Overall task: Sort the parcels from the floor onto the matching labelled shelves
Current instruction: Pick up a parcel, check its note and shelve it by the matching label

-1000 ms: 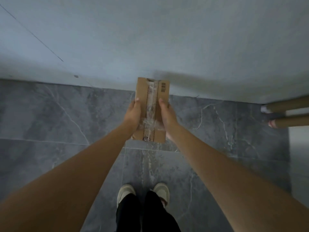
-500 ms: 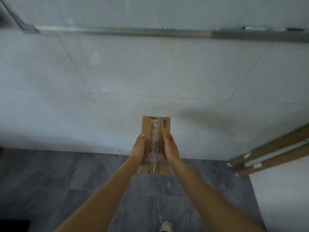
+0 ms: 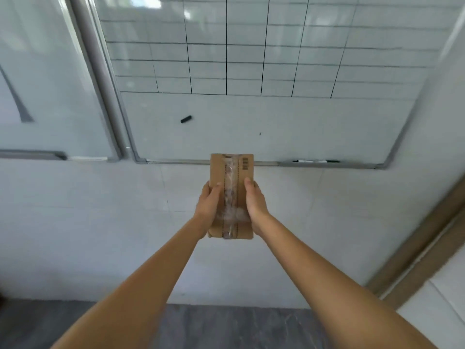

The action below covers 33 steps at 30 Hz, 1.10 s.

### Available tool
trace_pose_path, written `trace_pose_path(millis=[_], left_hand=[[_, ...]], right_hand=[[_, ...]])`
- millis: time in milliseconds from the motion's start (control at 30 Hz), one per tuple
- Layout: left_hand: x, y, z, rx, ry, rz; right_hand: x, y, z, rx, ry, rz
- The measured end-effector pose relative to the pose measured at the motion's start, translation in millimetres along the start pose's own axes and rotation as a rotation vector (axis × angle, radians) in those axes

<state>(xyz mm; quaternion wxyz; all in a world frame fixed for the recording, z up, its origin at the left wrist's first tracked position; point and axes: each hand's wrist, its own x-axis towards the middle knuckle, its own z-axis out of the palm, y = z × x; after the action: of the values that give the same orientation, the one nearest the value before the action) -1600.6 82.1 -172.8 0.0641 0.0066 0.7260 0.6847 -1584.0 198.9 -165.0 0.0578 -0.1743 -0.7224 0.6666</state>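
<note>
A small brown cardboard parcel point(image 3: 231, 172) is held out in front of me at arm's length, long side pointing away. Clear tape runs down its middle and a barcode sits near its far right corner. My left hand point(image 3: 209, 207) grips its left side with the thumb on top. My right hand point(image 3: 254, 205) grips its right side the same way. No shelves or labels are in view.
A whiteboard point(image 3: 251, 122) with a drawn grid hangs on the white wall ahead, markers on its tray point(image 3: 314, 162). A second board point(image 3: 37, 96) is at the left. Long cardboard tubes point(image 3: 415, 258) lean at the right. Grey floor tiles point(image 3: 226, 328) lie below.
The view has tilted up from the floor to the wall and whiteboard. The parcel stays in both hands and has risen with them; my feet have left the view.
</note>
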Motion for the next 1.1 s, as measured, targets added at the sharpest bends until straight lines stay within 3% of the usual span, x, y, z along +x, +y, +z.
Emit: trace_pose_path(millis=[167,633,967,1100], left_hand=[[-8,51,1,-0.046,0.013,0.089],[-55,79,30,-0.176,0.021,0.335],[-110,71,40,-0.13,0.314,0.528],[-124,58,47,-0.051,0.157,0.488]], right_hand=[[-10,-50,-10,-0.002,0.054,-0.121],[-68,-55,-59,0.181,0.122,-0.305],[-102,-44,-73,0.198,0.207,-0.462],[-111,-33,-72,0.184,0.256,-0.477]])
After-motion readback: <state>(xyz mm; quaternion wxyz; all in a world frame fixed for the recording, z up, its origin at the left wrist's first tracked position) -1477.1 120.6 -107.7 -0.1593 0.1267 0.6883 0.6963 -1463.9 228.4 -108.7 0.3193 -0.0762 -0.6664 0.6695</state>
